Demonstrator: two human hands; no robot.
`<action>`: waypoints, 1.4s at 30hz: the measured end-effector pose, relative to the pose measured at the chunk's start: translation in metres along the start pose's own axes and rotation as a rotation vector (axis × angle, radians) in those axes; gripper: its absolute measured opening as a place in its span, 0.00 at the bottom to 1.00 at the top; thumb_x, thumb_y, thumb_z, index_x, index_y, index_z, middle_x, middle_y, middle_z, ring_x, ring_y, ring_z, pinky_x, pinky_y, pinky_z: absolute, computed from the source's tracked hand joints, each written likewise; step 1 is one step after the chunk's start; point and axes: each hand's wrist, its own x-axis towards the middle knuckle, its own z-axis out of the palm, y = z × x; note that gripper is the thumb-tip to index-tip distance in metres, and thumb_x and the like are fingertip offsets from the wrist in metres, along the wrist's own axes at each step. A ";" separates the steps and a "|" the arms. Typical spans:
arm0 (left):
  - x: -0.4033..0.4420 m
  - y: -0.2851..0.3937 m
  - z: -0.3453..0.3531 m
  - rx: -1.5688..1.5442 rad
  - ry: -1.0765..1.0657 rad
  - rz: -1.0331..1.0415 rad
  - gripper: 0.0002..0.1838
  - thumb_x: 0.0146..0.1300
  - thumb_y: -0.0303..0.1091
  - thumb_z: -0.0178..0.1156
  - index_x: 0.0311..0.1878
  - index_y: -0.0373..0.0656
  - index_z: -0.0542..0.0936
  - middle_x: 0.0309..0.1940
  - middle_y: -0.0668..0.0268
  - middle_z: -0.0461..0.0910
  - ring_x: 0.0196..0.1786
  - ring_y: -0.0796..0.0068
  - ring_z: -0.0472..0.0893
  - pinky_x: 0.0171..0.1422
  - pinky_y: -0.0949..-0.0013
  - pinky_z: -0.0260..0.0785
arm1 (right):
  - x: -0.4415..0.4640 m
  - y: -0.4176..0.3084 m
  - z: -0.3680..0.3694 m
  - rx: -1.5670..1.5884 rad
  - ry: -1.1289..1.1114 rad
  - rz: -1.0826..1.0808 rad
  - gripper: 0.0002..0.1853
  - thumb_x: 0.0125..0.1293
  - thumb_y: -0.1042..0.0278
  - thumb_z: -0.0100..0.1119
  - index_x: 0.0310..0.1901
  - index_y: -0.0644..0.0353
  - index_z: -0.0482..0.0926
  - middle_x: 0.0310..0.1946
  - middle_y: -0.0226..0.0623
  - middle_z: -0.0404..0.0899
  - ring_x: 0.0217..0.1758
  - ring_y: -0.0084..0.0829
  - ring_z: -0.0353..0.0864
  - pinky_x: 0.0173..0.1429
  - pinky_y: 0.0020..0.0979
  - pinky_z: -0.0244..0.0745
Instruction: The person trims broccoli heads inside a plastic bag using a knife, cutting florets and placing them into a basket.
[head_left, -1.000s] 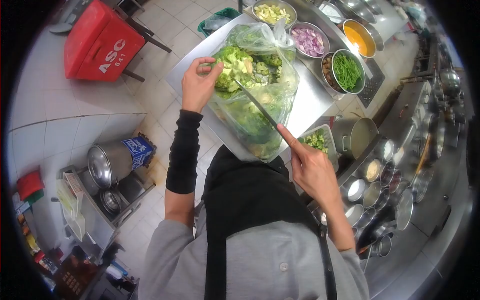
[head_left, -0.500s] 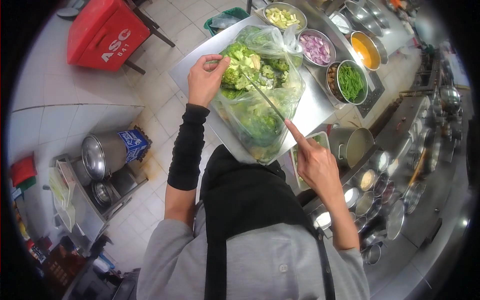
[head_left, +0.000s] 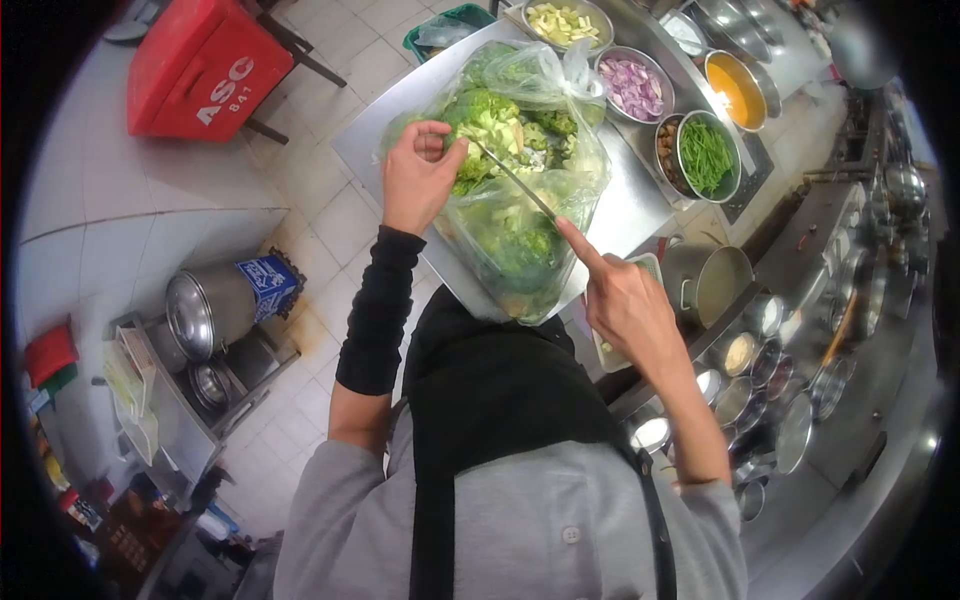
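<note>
On the far left is a red box (head_left: 205, 75) with white letters, ASC 841, on it. Below it is a silver pot (head_left: 190, 315) with its lid on, and a blue box (head_left: 268, 287) is just beside it. A black sleeve (head_left: 378, 315) goes around the left arm. The left hand (head_left: 418, 180) has its fingers bent, right by the green broccoli (head_left: 487, 115). I cannot tell if it pinches a bit of it. The broccoli is in a clear bag (head_left: 515, 250), and the bag lies on the shiny table (head_left: 640, 195). The knife (head_left: 517, 182) slants over the bag, with its tip near the broccoli. The right hand (head_left: 630, 305) is closed around the knife's handle, with one finger stretched along the top. Past the bag is a bowl of pale chunks (head_left: 565, 25), then a bowl of purple bits (head_left: 634, 86). Next to that is a bowl of long green bits (head_left: 708, 158). A big deep pot (head_left: 722, 285) sits to the right of the right hand. Up above it is a bowl of orange stuff (head_left: 735, 90). Lots of small bowls (head_left: 738, 355) are down on the right side
</note>
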 end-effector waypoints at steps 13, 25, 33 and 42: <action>-0.009 -0.023 0.000 -0.098 -0.078 0.038 0.21 0.70 0.23 0.68 0.67 0.35 0.84 0.60 0.56 0.89 0.63 0.66 0.89 0.68 0.62 0.82 | -0.006 0.002 -0.032 -0.064 -0.132 0.012 0.51 0.66 0.80 0.58 0.93 0.48 0.58 0.32 0.55 0.87 0.40 0.57 0.89 0.52 0.56 0.86; -0.051 0.004 -0.040 -0.972 -0.335 -0.431 0.22 0.85 0.26 0.59 0.77 0.31 0.77 0.69 0.54 0.84 0.68 0.66 0.85 0.74 0.60 0.80 | -0.065 -0.001 -0.028 0.172 0.154 0.102 0.44 0.74 0.80 0.60 0.89 0.37 0.68 0.39 0.56 0.89 0.37 0.57 0.91 0.47 0.53 0.86; -0.063 0.035 -0.012 -0.936 -0.421 -0.297 0.20 0.82 0.26 0.67 0.72 0.34 0.76 0.65 0.57 0.82 0.67 0.66 0.84 0.71 0.61 0.81 | -0.077 -0.015 0.017 0.265 0.410 0.119 0.44 0.74 0.81 0.63 0.88 0.34 0.70 0.43 0.50 0.90 0.39 0.53 0.92 0.48 0.50 0.87; -0.061 0.035 0.044 -0.523 -0.179 0.097 0.16 0.72 0.18 0.70 0.57 0.39 0.77 0.54 0.64 0.80 0.55 0.75 0.82 0.57 0.70 0.81 | -0.109 -0.030 0.007 0.023 0.293 0.222 0.52 0.69 0.82 0.65 0.91 0.28 0.64 0.33 0.41 0.77 0.28 0.47 0.87 0.35 0.53 0.85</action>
